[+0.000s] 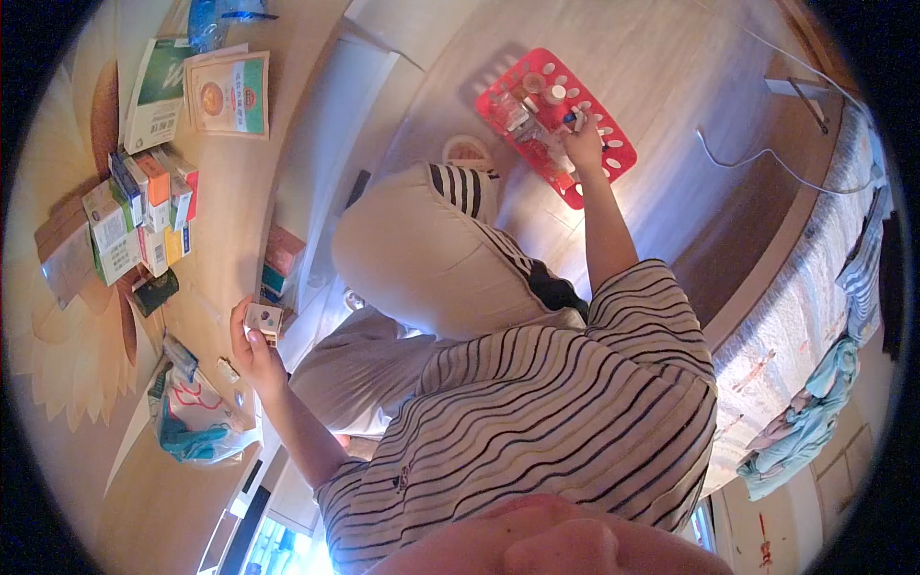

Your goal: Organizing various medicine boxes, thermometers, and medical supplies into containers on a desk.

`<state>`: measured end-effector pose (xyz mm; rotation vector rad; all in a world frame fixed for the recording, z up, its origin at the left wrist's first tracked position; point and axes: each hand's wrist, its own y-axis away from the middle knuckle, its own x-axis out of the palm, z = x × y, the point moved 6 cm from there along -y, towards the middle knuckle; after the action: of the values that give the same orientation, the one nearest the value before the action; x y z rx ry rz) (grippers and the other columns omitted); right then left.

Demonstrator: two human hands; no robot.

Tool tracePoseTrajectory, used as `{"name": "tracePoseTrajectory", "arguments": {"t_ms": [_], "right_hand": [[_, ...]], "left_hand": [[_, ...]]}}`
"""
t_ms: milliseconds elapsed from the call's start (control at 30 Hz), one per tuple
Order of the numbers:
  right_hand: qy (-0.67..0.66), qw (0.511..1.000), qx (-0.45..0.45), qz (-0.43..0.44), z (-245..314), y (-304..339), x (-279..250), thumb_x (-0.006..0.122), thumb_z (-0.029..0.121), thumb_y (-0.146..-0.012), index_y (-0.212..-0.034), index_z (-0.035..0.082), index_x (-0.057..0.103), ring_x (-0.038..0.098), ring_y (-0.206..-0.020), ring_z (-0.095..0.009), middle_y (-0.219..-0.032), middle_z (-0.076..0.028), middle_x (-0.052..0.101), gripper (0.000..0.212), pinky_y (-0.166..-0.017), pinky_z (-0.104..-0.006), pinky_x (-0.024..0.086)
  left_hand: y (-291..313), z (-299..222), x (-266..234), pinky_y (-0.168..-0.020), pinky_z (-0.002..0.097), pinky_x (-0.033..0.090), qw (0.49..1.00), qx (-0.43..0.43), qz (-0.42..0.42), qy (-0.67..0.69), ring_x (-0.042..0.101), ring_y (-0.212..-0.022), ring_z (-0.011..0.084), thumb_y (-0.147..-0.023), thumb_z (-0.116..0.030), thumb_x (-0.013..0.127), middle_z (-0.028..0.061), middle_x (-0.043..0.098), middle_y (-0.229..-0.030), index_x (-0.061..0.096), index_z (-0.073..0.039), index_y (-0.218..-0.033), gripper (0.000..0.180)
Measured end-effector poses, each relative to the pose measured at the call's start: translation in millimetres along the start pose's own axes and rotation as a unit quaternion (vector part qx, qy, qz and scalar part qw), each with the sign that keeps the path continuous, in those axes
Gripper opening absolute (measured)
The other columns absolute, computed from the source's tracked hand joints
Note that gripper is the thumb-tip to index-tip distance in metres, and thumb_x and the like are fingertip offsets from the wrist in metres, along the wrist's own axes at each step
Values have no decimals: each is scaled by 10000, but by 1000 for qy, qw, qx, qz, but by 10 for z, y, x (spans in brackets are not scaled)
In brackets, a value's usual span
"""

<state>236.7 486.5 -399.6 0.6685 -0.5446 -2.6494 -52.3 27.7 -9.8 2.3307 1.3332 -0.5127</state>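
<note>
My left hand (251, 347) is closed round a small white box (264, 318) with a dark picture on its face, held at the edge of the wooden table. Over on the floor, my right hand (585, 146) reaches into a red plastic basket (618, 153) with oval holes. Its fingers are closed by a small dark-blue item (572, 119); whether they grip it is hard to make out. Beside that hand the basket holds a white-capped bottle (555, 94), a round jar (533, 82) and clear plastic packs (522, 125).
Several medicine boxes (110, 216) are stacked on the table (225, 182). Behind them lie a green-and-white box (153, 96) and a flat packet (230, 94). A plastic bag (196, 412) lies nearer me. White cable (757, 161) runs across the floor by the bed (776, 335) at right.
</note>
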Motion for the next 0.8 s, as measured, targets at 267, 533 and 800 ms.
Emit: {"name": "tracePoseTrajectory", "arguments": {"t_ms": [267,533,800], "right_hand": [[321,936,-139,33,354,-152,388,622,126,-742,-1186,162,570,628,-851,-378,-899,-211,648,448,-758,-461,499],[377,925,-34,-19,261,-295,682,474,143,-861,-971,47,666,649,-888,-333,-935,-194,660,242,-763,-424,519],[376,927,-11,13,103,-417,596,499,164,-820,-975,61,666,631,-889,-365,-927,-216,649,251,-791,-465,487]], "left_hand": [[68,127,16,-671,246,459,1000,0,-4,-7,555,-794,148,-911,-508,465,84,554,-999,486,-11,-1243,598],[146,170,-47,-634,217,443,1000,-22,7,6,539,-829,111,-914,-470,493,65,525,-1091,489,-14,-1225,551],[83,129,26,-649,218,439,1000,-21,15,2,527,-846,109,-917,-468,490,60,510,-1091,491,-6,-1215,550]]}}
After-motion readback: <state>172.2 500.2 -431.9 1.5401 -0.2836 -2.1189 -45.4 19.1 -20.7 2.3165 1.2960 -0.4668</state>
